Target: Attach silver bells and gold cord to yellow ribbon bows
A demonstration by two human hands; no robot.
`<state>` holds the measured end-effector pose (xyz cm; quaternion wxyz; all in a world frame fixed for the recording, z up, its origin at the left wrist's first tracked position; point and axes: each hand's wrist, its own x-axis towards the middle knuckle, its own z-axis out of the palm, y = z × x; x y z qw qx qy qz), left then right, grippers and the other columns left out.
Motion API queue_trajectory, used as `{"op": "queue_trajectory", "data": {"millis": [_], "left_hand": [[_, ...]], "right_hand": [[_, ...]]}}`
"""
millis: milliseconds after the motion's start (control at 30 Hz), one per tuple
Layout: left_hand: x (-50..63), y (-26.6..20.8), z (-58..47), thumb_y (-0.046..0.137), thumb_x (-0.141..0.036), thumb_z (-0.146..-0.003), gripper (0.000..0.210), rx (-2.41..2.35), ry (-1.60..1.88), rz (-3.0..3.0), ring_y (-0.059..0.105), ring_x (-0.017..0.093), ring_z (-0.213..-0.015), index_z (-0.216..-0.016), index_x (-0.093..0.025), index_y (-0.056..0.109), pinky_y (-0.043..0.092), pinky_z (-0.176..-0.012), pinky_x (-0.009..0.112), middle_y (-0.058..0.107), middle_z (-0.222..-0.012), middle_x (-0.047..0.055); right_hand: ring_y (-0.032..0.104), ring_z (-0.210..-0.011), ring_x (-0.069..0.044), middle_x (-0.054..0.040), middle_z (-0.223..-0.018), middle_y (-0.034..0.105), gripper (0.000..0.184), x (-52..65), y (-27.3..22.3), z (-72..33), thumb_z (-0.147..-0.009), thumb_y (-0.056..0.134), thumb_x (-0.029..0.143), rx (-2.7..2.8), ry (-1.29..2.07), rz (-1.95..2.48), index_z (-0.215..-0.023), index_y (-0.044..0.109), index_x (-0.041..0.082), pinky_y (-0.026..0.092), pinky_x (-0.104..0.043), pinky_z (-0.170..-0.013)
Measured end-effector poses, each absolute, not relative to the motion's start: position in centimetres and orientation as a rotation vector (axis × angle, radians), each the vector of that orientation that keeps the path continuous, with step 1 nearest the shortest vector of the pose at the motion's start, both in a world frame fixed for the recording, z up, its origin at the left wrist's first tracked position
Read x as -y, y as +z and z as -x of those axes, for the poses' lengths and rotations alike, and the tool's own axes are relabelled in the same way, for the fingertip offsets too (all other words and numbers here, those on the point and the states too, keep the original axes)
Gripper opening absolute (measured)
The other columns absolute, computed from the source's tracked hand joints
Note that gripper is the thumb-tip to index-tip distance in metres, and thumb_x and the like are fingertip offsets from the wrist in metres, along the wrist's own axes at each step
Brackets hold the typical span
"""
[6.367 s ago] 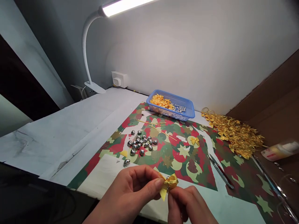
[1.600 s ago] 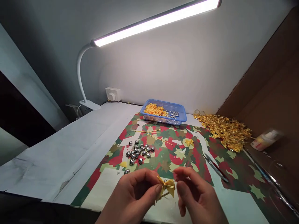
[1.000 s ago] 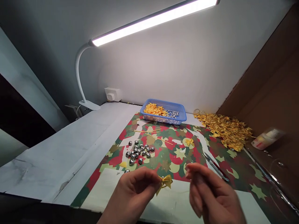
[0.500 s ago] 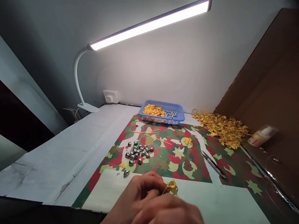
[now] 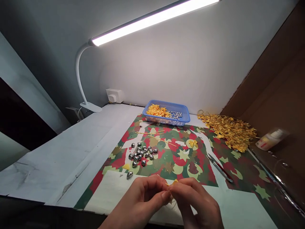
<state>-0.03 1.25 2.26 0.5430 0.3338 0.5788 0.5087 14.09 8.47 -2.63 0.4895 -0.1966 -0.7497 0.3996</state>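
Between the fingertips of both hands is a small gold ribbon bow [image 5: 175,182], mostly covered by the fingers. My left hand [image 5: 145,197] pinches it from the left, thumb and forefinger together. From the right, my right hand [image 5: 196,197] grips it with bent fingers. A thin cord end shows faintly below the fingertips. Several silver jingle bells [image 5: 140,154] lie in a loose group beyond my left hand, and a single bell [image 5: 129,175] sits closer. Another gold bow [image 5: 193,143] rests on the patterned mat.
A blue basket [image 5: 166,119] with gold bows and bells stands by the wall. At the right are a heap of gold bows [image 5: 233,132], tweezers [image 5: 220,168] and a white bottle [image 5: 269,140]. Gold cords [image 5: 162,141] lie mid-mat. A lamp [image 5: 79,73] arches over the left.
My right hand has moved up and right, turning so its fingers meet the left fingertips. The bow, plainly visible before, is now mostly hidden. The camera view has shifted slightly.
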Motion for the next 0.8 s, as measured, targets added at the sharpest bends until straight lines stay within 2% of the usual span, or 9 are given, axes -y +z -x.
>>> {"op": "queue_trajectory", "data": {"millis": [133, 267, 400, 600, 700, 800], "left_hand": [[-1.1, 2.2, 0.1, 0.070, -0.045, -0.085, 0.030, -1.382, 1.213, -0.818, 0.053, 0.022, -0.083, -0.081, -0.016, 0.069, 0.045, -0.083, 0.035, 0.060, -0.080, 0.002], [-0.8, 2.2, 0.2, 0.066, -0.047, -0.087, 0.033, -1.398, 1.173, -0.821, 0.052, 0.022, -0.084, -0.087, -0.015, 0.069, 0.044, -0.081, 0.035, 0.059, -0.082, 0.002], [-0.6, 1.8, 0.4, 0.063, -0.049, -0.090, 0.034, -1.405, 1.173, -0.855, 0.049, 0.020, -0.080, -0.085, -0.015, 0.065, 0.043, -0.078, 0.034, 0.056, -0.079, 0.001], [-0.9, 0.8, 0.5, 0.063, -0.053, -0.089, 0.038, -1.386, 1.209, -0.817, 0.046, 0.019, -0.076, -0.082, -0.016, 0.061, 0.045, -0.078, 0.035, 0.051, -0.074, -0.001], [-0.9, 0.6, 0.4, 0.062, -0.050, -0.090, 0.035, -1.416, 1.179, -0.883, 0.045, 0.018, -0.072, -0.080, -0.016, 0.061, 0.042, -0.070, 0.032, 0.051, -0.073, -0.001], [-0.9, 0.8, 0.3, 0.062, -0.048, -0.090, 0.033, -1.454, 1.149, -0.911, 0.050, 0.020, -0.076, -0.083, -0.016, 0.063, 0.043, -0.072, 0.033, 0.056, -0.077, 0.002]], "right_hand": [[0.061, -0.072, -0.013, -0.0005, -0.081, 0.064, 0.017, -9.0, -4.1, -14.5, -0.097, 0.051, 0.013, 2.023, 0.660, 0.573, -0.094, 0.064, 0.024, 0.046, -0.022, -0.067], [0.058, -0.067, -0.017, -0.0015, -0.073, 0.061, 0.018, -9.3, -4.5, -14.6, -0.096, 0.050, 0.012, 2.151, 0.381, 0.588, -0.089, 0.063, 0.022, 0.040, -0.027, -0.064], [0.057, -0.069, -0.017, -0.0008, -0.074, 0.062, 0.016, -9.6, -4.1, -14.6, -0.096, 0.053, 0.014, 2.171, 0.130, 0.617, -0.088, 0.064, 0.023, 0.037, -0.028, -0.065], [0.053, -0.070, -0.016, -0.0003, -0.074, 0.059, 0.018, -9.8, -4.1, -14.5, -0.096, 0.050, 0.012, 2.180, 0.290, 0.546, -0.086, 0.061, 0.023, 0.037, -0.025, -0.065], [0.049, -0.065, -0.016, 0.0003, -0.069, 0.054, 0.018, -9.5, -4.3, -14.3, -0.095, 0.049, 0.013, 2.166, 0.283, 0.590, -0.082, 0.056, 0.022, 0.034, -0.026, -0.062], [0.047, -0.063, -0.016, -0.0001, -0.068, 0.052, 0.017, -9.3, -4.3, -14.1, -0.094, 0.049, 0.011, 2.180, 0.211, 0.623, -0.081, 0.054, 0.022, 0.032, -0.027, -0.061]]}}
